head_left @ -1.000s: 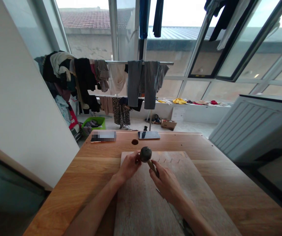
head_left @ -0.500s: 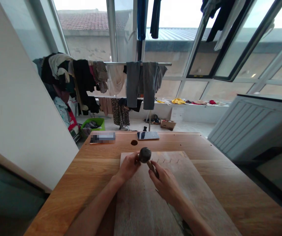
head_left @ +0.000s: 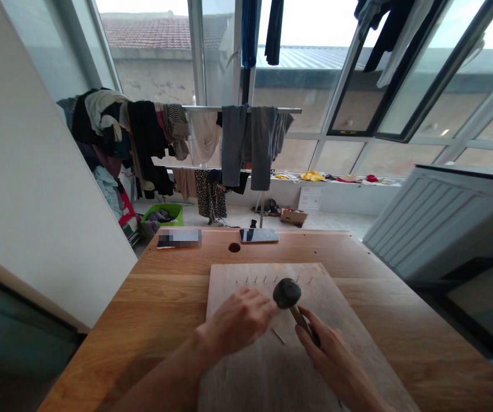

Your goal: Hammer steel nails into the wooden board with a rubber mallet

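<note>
My right hand (head_left: 330, 349) is wrapped round the wooden handle of a hammer (head_left: 287, 293), whose dark, rounded head hangs over the board. My left hand (head_left: 241, 320) is just left of the hammer head, above the board, its fingers pointing right and smeared by motion. Whether anything is in them I cannot make out. Close to those fingertips a loose nail (head_left: 277, 336) lies on the wooden board (head_left: 263, 372). Along the far part of the board stands a row of several nails (head_left: 265, 279), partly covered by the hammer head.
Beneath the board is a wooden table (head_left: 156, 309) with a round hole (head_left: 234, 248) near its far edge. A phone (head_left: 259, 236) and a blurred-out flat item (head_left: 180, 238) lie there. Beyond are a clothes rack (head_left: 289, 110) and a green basket (head_left: 177, 213).
My left hand has drawn back from the row of nails, nearer and to the right. The hammer in my right hand has moved right and nearer, uncovering more nails.
</note>
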Demonstrator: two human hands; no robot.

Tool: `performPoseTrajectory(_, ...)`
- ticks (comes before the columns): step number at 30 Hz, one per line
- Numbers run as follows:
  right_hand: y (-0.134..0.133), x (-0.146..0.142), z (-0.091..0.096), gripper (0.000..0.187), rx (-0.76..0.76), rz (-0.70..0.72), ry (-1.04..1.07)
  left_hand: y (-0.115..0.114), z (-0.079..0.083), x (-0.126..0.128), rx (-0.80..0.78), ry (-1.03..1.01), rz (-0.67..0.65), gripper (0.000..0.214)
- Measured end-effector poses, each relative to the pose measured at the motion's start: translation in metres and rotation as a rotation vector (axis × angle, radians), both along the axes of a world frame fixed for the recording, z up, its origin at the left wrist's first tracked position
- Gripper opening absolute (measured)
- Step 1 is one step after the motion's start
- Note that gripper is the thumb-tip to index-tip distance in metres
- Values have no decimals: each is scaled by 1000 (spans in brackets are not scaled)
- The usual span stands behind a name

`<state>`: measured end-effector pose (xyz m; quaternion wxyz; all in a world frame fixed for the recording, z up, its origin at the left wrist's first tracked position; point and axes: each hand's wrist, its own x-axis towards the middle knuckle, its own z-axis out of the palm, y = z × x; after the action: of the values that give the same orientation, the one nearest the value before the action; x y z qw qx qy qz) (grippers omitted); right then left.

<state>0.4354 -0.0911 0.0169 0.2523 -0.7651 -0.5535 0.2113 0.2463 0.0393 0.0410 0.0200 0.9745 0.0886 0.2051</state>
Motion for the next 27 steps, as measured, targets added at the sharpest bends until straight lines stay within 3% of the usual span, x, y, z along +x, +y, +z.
performPoseTrajectory(3, -3, 5, -13, 50, 18, -22, -17, -29, 0, 10, 187, 101, -164, 7)
performPoseTrajectory(6, -4, 7, -21, 52, -8, -58, -26, -44, -14, 18, 293, 116, -183, 6)
performPoseTrajectory(11, -2, 6, -21, 51, -2, -58, -11, -45, -29, 25, 341, 95, -218, 7)
performPoseTrajectory(17, -2, 6, -20, 52, -1, -40, 24, -38, -16, 23, 298, 98, -235, 9)
performPoseTrajectory(19, -2, 5, -20, 51, -1, -49, 31, -26, -9, 17, 201, 93, -229, 6)
performPoseTrajectory(21, -1, 5, -18, 52, -22, -64, 30, -6, -6, 9, 6, 13, -154, 11)
performPoseTrajectory(24, 0, 5, -14, 54, -71, -68, 21, 30, -12, -4, -390, -301, 107, 16)
performPoseTrajectory(27, 0, 4, -9, 53, -78, -38, 49, 61, -28, -13, -666, -556, 370, 10)
